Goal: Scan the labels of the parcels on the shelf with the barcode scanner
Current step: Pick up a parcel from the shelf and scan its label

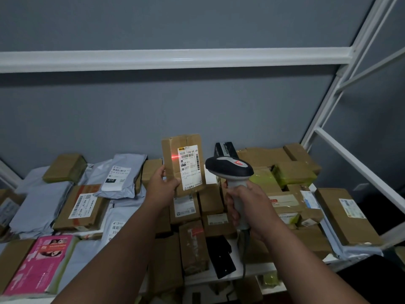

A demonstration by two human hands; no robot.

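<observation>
At the centre of the frame the left hand [163, 183] holds a small cardboard parcel [183, 165] upright above the shelf, thumb across its front lower left edge and fingers wrapped behind it. A white shipping label [190, 166] with barcodes covers the right part of the parcel's face, and a red laser line [175, 157] falls across the cardboard just left of the label, touching its left edge. Just to the right, the right hand [247, 205] grips the pale handle of the barcode scanner [230, 170], fingers curled fully round it; the scanner's dark head with a red mark on top points toward the parcel, and its cable [245, 249] hangs down from the handle base.

Below both hands the white shelf [252, 274] is crowded with parcels. Brown cartons fill the middle and right of the frame, some bound with yellow-green tape [291, 174]. A long carton with a label [346, 213] lies at the far right. Grey poly mailers [121, 174] are piled at the left, one bearing a label reading 010. A flat carton with a barcode label [81, 207] lies among them. A pink printed box [41, 264] sits at the lower left. A black packet [220, 255] lies at the lower centre. A white shelf rail [175, 59] crosses the upper frame against a grey wall [153, 110]
</observation>
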